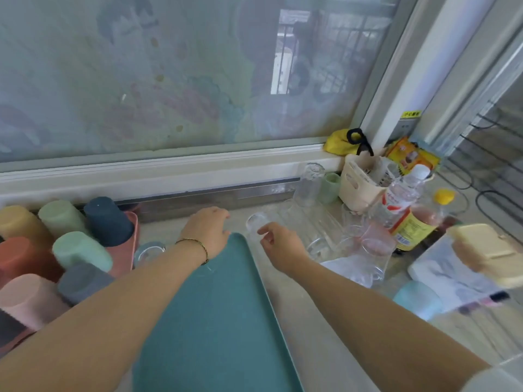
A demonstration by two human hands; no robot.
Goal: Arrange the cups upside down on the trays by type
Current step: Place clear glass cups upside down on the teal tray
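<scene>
Countertop [311, 360] — pink tray [127, 244] of upside-down plastic cups [82, 250] beside teal tray [215, 321]

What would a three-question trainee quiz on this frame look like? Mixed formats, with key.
1. True or false: the coloured cups on the pink tray stand upside down.
2. Which wrist wears the bracelet? A left, B right, C both.
3. Fill in: the right hand, just past the far corner of the teal tray, is at a clear ____.
Key: 1 true; 2 A; 3 glass.
</scene>
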